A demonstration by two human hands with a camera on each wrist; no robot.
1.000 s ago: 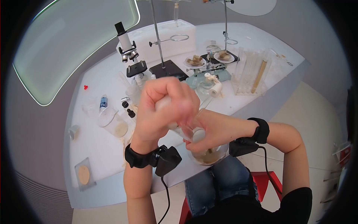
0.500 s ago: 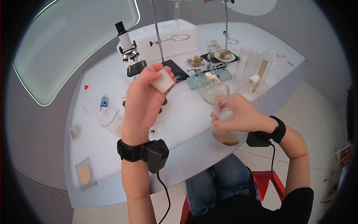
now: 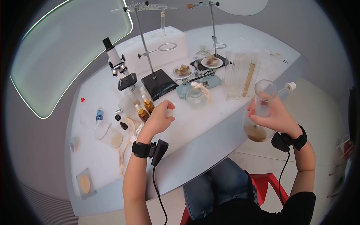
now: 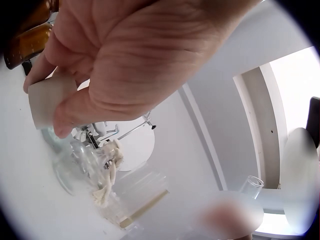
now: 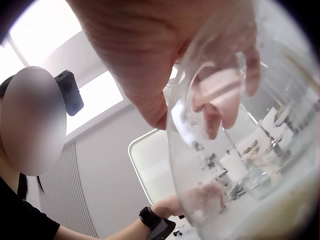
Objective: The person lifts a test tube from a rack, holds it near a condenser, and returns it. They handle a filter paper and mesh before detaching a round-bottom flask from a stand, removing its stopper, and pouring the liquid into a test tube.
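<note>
My left hand (image 3: 159,119) pinches a white stopper (image 4: 42,102) between thumb and fingers, low over the white table beside the amber dropper bottles (image 3: 142,112). In the head view only a little of the stopper shows past the fingers. Off to the right, my right hand (image 3: 276,111) grips the neck of a round glass side-arm flask (image 3: 258,129), held upright past the table's front edge. Brownish liquid lies in its bottom, and its mouth (image 3: 266,88) is uncovered. A white stopper (image 3: 290,86) caps the end of its side arm.
Ahead stand a glass spirit lamp (image 3: 195,98) with a cloth-like wick, a balance (image 3: 202,85) with filled pans, and a rack of test tubes (image 3: 240,80). A microscope (image 3: 118,65), a ring stand (image 3: 159,84) and a tilted beaker (image 3: 107,133) are to the left.
My hands have moved apart; the stopper has come away from the flask's mouth in my left hand, which has lowered towards the table. My right hand has carried the flask rightward.
</note>
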